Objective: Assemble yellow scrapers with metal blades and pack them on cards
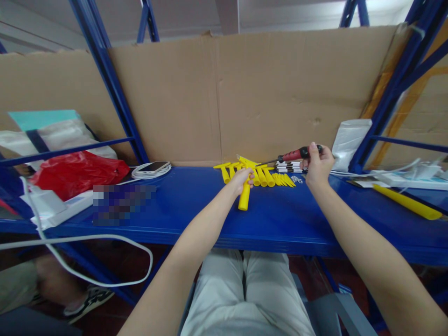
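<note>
My left hand (244, 181) is wrapped round a yellow handled piece (244, 199), its thick round end pointing down toward me over the blue shelf. In my right hand (318, 163) is a red and black screwdriver (295, 154), held by the end of its handle. Its shaft points left to the top of the yellow piece; whether the tip touches is too small to tell. Behind my left hand several yellow pieces (269, 177) lie in a row. Thin yellow parts (284, 180) are beside them, with small silvery bits (297, 179) to their right.
Left on the blue shelf (196, 200) are a red plastic bag (82, 172), a phone (156, 167) on a coiled white cable and a power strip (72, 205). Right are a white pouch (350, 142) and a long yellow object (408, 201). Cardboard (273, 93) stands behind.
</note>
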Tool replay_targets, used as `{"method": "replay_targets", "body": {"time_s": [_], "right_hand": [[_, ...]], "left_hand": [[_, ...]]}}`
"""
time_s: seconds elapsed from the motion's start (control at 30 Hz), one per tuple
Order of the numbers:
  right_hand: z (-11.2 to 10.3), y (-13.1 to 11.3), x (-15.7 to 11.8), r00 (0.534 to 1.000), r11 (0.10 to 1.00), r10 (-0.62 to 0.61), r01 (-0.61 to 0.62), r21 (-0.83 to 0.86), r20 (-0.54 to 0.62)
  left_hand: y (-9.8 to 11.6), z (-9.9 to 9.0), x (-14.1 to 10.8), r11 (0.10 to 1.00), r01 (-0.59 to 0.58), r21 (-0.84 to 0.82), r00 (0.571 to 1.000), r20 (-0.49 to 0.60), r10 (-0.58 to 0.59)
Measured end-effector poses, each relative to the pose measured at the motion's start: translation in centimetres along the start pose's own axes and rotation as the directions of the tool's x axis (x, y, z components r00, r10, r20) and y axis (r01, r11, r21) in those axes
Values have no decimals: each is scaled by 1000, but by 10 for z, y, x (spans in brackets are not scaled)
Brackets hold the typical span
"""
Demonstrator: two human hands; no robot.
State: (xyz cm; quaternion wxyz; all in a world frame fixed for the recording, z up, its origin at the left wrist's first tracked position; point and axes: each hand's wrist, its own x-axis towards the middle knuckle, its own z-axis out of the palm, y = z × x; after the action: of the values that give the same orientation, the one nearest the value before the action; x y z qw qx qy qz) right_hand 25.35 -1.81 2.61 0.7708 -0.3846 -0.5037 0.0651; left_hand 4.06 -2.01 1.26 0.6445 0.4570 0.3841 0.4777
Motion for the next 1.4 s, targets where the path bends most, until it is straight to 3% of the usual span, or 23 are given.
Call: {"method": "replay_targets", "body": {"time_s": [0.2,0.4,0.67,0.87,1.1,1.4], "right_hand": [[0,0,1,1000,999,16,-15,41,-10],[-1,-1,2,998,994,-51,53,93,-23],[-8,-7,-2,970,981,-187,192,-17,154],[-13,-6,-3,959,975,-183,206,-85,217],[-8,-4,-1,981,992,-119,111,56,151],[-6,-9,2,981,975,148,-167,149,129]], "left_hand": [[2,1,-3,999,4,33,1000,14,-4],[3,0,-4,998,10,65,999,34,-12],[0,-3,0,993,10,119,1000,-29,-7],[2,-3,-1,992,27,122,998,-65,-19],[3,-2,-2,992,26,121,998,-66,-18],[1,-3,0,992,25,121,998,-67,-17]]}}
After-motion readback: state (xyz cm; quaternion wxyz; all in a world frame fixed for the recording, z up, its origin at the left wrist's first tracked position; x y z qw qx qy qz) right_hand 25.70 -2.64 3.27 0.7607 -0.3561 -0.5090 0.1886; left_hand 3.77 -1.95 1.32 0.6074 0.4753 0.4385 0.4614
